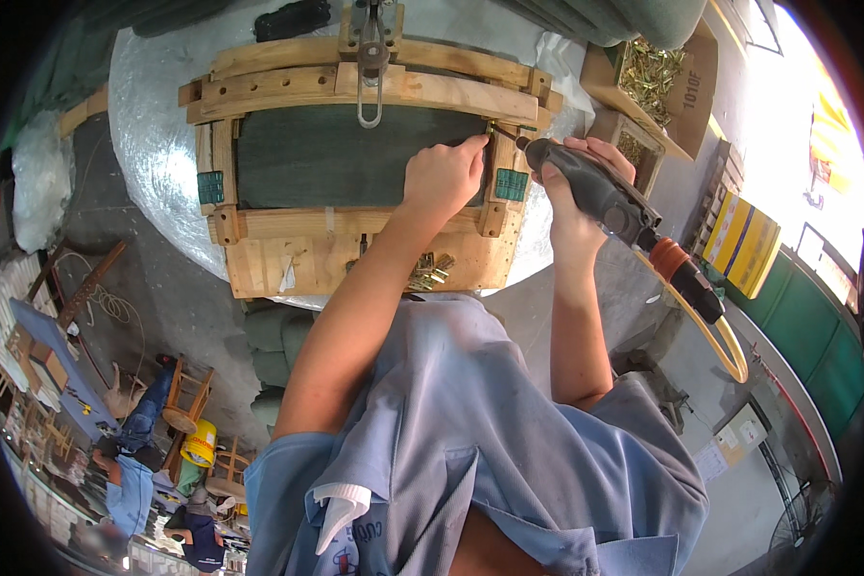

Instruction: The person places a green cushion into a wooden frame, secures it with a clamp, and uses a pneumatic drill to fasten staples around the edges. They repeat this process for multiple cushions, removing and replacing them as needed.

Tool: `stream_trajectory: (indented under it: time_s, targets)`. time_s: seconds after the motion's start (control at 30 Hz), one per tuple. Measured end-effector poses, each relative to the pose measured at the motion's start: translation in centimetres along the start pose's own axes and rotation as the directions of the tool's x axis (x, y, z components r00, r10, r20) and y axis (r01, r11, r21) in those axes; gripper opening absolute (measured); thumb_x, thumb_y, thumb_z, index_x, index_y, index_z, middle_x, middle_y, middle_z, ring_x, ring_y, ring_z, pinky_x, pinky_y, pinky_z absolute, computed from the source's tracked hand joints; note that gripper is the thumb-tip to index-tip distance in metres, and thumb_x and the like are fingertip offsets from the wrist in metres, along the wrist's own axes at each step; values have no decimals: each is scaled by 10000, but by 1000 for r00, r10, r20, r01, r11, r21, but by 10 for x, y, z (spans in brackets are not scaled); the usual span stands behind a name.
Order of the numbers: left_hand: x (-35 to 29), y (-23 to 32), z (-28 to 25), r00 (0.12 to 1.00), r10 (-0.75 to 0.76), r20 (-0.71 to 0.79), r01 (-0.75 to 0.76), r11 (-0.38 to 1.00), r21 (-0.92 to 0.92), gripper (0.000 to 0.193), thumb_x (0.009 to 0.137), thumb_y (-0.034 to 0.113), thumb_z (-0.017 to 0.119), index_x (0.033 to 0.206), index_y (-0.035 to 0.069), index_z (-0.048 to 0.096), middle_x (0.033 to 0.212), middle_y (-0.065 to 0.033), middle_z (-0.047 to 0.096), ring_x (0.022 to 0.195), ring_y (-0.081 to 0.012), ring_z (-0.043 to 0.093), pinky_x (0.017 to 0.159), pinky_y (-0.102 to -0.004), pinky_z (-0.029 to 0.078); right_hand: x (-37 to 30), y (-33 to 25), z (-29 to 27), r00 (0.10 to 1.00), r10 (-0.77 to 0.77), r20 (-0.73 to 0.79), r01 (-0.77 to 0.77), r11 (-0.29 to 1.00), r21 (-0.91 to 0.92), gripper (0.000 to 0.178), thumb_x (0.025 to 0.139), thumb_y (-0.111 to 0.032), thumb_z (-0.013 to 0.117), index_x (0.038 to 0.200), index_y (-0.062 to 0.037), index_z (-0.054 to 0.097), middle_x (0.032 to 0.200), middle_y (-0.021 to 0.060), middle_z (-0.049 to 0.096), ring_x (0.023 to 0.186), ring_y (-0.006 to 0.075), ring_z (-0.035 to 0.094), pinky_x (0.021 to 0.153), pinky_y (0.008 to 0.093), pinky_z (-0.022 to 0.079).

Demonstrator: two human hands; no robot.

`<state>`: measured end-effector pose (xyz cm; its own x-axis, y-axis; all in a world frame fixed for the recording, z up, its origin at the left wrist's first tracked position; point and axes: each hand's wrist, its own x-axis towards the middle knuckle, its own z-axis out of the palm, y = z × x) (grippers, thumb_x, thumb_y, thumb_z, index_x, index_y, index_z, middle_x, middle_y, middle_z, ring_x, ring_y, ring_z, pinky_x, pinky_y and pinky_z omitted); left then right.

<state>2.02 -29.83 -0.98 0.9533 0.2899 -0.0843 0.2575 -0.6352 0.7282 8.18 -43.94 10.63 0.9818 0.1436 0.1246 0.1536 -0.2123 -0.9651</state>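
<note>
My right hand [576, 206] grips a dark air screwdriver [600, 192] with an orange band and a yellow hose at its rear. The tool's bit points left, at the inner upper right corner of a wooden jig frame [432, 91]. Inside the frame lies a flat dark green panel [346, 154]. My left hand [444, 178] is closed over the panel's right end, fingertips near a small brass-coloured piece [491, 132] by the bit. Whatever is between those fingers is hidden. A metal toggle clamp [372, 67] reaches over the frame's far side.
Loose brass-coloured hardware [430, 273] lies on the jig's near board. A cardboard box [686, 101] full of metal pieces stands at the far right, with a smaller box [634, 144] beside it. Plastic wrap [163, 173] covers the round work surface. People [130, 490] work at lower left.
</note>
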Motion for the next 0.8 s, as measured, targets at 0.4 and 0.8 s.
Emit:
stream_trajectory:
  time_s: [0.4, 0.8]
  targets:
    - [-1, -2, 4, 999, 29, -34, -30, 1000, -8, 212, 1012, 253, 697, 1175, 225, 829, 683, -174, 721, 610, -396, 722, 593, -519, 616, 38, -13, -3, 957, 8, 290, 33, 990, -136, 481, 788, 8, 840, 1234, -11, 663, 1129, 111, 732, 1042, 193, 733, 935, 346, 597]
    - [-2, -2, 2, 999, 27, -29, -28, 1000, -12, 213, 1017, 261, 692, 1181, 241, 826, 705, -183, 731, 648, -411, 736, 612, -529, 622, 7, 9, -20, 951, -197, 236, 231, 965, -123, 574, 787, 42, 859, 1289, -19, 588, 1184, 144, 745, 1088, 228, 743, 984, 362, 597]
